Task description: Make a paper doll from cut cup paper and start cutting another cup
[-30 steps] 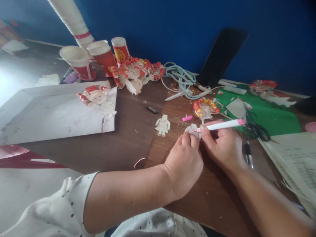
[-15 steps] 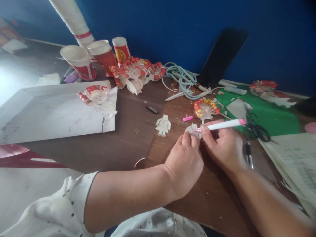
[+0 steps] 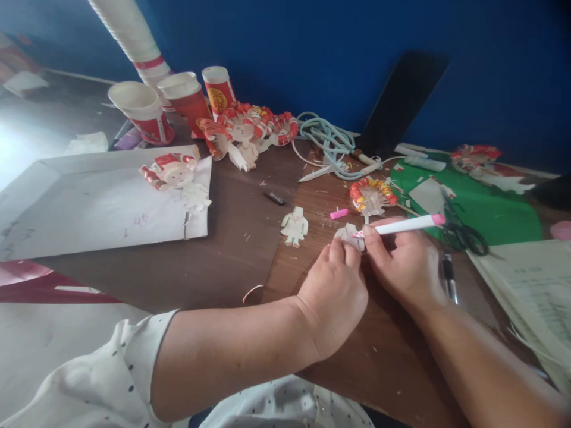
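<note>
Still grips a marker (image 3: 404, 225) in the right hand (image 3: 408, 261), holds a paper cutout (image 3: 346, 230) with the left hand (image 3: 334, 291), unshifted; leaves visible pink handwriting (image 3: 136, 223), hardly legible, on cardboard (image 3: 98, 208).

Pink marker (image 3: 405, 225) in right hand (image 3: 409, 267)
</note>
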`<state>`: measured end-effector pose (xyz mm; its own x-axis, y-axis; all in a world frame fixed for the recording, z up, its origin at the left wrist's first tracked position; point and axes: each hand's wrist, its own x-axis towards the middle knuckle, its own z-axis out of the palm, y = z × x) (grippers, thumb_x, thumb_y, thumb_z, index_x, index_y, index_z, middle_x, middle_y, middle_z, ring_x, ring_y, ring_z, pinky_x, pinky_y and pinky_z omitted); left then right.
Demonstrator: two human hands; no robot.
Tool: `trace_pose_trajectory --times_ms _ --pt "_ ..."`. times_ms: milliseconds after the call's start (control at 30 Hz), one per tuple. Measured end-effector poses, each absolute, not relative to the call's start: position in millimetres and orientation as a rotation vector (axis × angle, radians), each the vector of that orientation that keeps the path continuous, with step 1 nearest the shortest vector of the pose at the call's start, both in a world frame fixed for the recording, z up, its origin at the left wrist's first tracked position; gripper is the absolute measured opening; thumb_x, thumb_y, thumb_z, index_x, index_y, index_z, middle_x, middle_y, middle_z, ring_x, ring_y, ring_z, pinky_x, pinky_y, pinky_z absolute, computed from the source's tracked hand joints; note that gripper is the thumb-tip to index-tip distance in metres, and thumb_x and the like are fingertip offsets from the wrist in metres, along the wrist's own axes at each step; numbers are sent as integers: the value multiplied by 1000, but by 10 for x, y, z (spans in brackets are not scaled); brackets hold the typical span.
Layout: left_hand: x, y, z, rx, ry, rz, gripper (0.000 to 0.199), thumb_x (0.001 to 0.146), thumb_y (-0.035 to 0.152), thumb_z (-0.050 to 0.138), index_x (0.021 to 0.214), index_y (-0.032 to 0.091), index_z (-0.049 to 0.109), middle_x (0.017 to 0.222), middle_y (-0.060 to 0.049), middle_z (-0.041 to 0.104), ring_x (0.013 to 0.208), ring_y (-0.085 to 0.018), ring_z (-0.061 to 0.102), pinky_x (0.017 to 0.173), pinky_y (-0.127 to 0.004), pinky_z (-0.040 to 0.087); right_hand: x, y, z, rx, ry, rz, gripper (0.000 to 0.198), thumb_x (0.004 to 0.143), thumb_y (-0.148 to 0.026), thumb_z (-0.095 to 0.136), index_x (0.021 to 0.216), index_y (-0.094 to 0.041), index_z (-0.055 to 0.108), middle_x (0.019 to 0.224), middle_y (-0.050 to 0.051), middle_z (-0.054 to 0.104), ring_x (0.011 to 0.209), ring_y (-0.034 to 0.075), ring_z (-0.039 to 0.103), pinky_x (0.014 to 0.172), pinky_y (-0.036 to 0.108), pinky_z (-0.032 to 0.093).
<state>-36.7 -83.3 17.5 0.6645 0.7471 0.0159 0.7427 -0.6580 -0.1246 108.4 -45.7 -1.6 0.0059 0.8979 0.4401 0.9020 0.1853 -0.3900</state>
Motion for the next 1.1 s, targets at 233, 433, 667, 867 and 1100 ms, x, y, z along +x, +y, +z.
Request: trace_pose_trajectory --times_ms 233,433,667,867,1100 --pt "-361 -839 176 -2764 -1242 67 43 93 22 38 127 7 60 134 -20 53 125 -26 48 103 -38 43 1087 -453 -4 -1684 -1872 20 26 87 -41 54 82 -18 66 72 8 70 61 21 64 59 30 48" --pt "-365 -837 183 -2761 -1248 74 44 93 21 37 127 7 60 134 -21 52 126 -26 48 104 -38 42 1100 -451 -15 -1670 -1879 2 26 88 -42 54 82 -19 65 71 7 69 62 21 64 59 30 47" --pt "-367 -828 170 -2761 -1241 56 43 93 21 38 126 8 62 135 -21 53 127 -28 48 103 -39 43 1098 -442 -19 -1681 -1864 -6 26 87 -41 54 83 -18 66 70 7 70 60 21 64 58 30 46" --pt "-367 -832 169 -2761 -1245 30 43 93 20 37 124 7 63 133 -20 55 125 -27 49 104 -38 42 1108 -431 -26 -1680 -1857 -16 25 87 -40 55 82 -19 66 71 7 71 62 22 65 58 31 46" --pt "-368 -845 173 -2756 -1256 7 42 93 20 38 124 7 63 131 -20 55 125 -28 49 103 -37 42 1113 -429 -33 -1701 -1853 -15 26 87 -41 54 83 -18 66 73 8 71 64 22 66 59 31 46"
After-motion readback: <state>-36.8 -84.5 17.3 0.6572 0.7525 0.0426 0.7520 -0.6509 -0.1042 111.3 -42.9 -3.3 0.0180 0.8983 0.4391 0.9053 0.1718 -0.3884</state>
